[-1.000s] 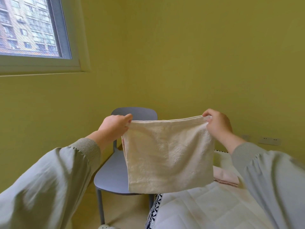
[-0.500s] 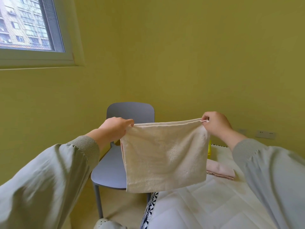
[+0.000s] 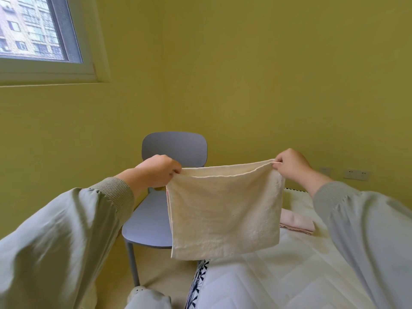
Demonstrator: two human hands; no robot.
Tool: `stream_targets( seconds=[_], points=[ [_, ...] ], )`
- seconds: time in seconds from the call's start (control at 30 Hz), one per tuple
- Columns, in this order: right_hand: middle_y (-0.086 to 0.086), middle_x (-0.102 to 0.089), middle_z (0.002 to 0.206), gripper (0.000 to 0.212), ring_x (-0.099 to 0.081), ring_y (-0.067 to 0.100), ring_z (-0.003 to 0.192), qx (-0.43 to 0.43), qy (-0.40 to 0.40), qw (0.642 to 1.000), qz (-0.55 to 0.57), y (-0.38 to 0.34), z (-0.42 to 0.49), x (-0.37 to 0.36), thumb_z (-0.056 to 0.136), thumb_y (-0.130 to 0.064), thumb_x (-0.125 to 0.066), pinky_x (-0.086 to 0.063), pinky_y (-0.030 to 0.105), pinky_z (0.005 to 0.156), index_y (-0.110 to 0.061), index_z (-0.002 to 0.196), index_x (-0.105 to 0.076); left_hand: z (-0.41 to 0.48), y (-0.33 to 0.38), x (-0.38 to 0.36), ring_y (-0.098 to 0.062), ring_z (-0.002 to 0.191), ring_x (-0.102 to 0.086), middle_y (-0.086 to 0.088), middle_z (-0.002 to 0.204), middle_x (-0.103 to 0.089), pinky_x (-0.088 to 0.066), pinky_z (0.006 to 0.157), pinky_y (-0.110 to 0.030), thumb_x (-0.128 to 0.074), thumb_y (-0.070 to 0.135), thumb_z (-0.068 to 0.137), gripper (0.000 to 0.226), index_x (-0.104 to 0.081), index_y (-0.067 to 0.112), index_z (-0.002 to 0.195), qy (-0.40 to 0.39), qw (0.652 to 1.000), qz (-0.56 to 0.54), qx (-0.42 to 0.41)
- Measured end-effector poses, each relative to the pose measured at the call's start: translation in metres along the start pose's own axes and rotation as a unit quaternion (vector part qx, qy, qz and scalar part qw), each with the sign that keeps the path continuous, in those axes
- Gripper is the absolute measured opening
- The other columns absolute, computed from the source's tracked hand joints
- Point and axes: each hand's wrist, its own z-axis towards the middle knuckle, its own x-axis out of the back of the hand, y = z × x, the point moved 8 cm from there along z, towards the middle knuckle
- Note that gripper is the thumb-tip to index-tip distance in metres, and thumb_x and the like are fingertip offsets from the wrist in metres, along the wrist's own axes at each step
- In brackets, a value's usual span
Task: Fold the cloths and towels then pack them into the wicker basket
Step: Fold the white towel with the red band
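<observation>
Two top corners of a doubled cream towel (image 3: 224,210) are pinched. The left hand (image 3: 156,171) nips one before the grey chair (image 3: 174,148)'s backrest, and the right hand (image 3: 292,166) nips the other, well right of the chair. Soft, light and limp, the towel probably handles best by its corners. Further right of the chair, a pink cloth (image 3: 296,223) lies half hidden. No wicker basket shows.

Soft even daylight from the window (image 3: 33,30) at left, sleeves (image 3: 55,241) blurred, edges bowed
</observation>
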Motion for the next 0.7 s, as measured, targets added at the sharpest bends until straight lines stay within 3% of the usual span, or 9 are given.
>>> stream_targets(
  seconds=[0.13,0.23,0.4,0.5,0.57,0.7],
  points=[
    [0.013,-0.055,0.061,0.030,-0.046,0.026,0.061,-0.025,0.001,1.000,-0.015,0.003,-0.003,0.004,0.082,-0.025,-0.067,-0.033,0.028,0.054,-0.003,0.063,-0.064,-0.001,-0.002,0.001,-0.020,0.079,-0.053,0.005,0.081,-0.061,-0.041,0.066,-0.024,-0.048,0.005,0.084,0.028,-0.072,0.017,0.093,0.013,1.000,-0.021,0.018],
    [0.012,-0.058,0.060,0.034,-0.047,0.025,0.059,-0.031,-0.001,0.999,-0.014,0.003,-0.005,0.007,0.081,-0.029,-0.069,-0.033,0.027,0.052,-0.005,0.059,-0.063,-0.001,-0.008,0.006,-0.019,0.075,-0.054,0.003,0.077,-0.062,-0.042,0.061,-0.027,-0.055,0.006,0.083,0.020,-0.073,0.013,0.089,0.019,0.998,-0.031,0.047],
    [0.002,-0.035,0.049,0.045,-0.032,0.020,0.052,-0.031,-0.018,0.999,0.024,0.005,-0.005,0.005,0.084,-0.020,-0.067,-0.027,0.027,0.052,-0.016,0.045,-0.044,0.000,-0.023,0.012,-0.015,0.080,-0.053,0.005,0.080,-0.061,-0.038,0.068,-0.023,-0.065,0.010,0.085,0.014,-0.075,0.011,0.094,0.038,0.988,-0.119,0.086],
    [0.004,-0.058,0.068,0.020,-0.051,0.022,0.070,-0.029,-0.018,0.997,0.066,0.009,-0.004,0.002,0.086,-0.008,-0.062,-0.040,0.026,0.066,-0.014,0.068,-0.070,-0.001,-0.030,0.014,-0.012,0.074,-0.053,0.007,0.074,-0.060,-0.037,0.058,-0.019,-0.065,0.007,0.085,0.011,-0.074,0.008,0.090,0.051,0.973,-0.194,0.113],
    [0.006,-0.065,0.081,0.014,-0.057,0.023,0.082,-0.029,-0.005,0.995,0.093,0.011,-0.004,0.000,0.086,-0.006,-0.061,-0.044,0.028,0.074,-0.008,0.083,-0.075,-0.002,-0.033,0.012,-0.014,0.073,-0.056,0.006,0.073,-0.061,-0.042,0.060,-0.020,-0.065,0.004,0.084,0.010,-0.073,0.010,0.086,0.062,0.959,-0.242,0.134],
    [0.009,-0.068,0.082,0.019,-0.058,0.026,0.082,-0.014,-0.002,0.995,0.099,0.012,-0.005,-0.004,0.088,-0.009,-0.061,-0.046,0.031,0.075,-0.006,0.073,-0.071,-0.006,-0.042,0.005,-0.023,0.076,-0.065,-0.005,0.079,-0.067,-0.057,0.077,-0.036,-0.062,0.000,0.085,0.018,-0.068,0.014,0.077,0.089,0.921,-0.341,0.166]
  ],
)
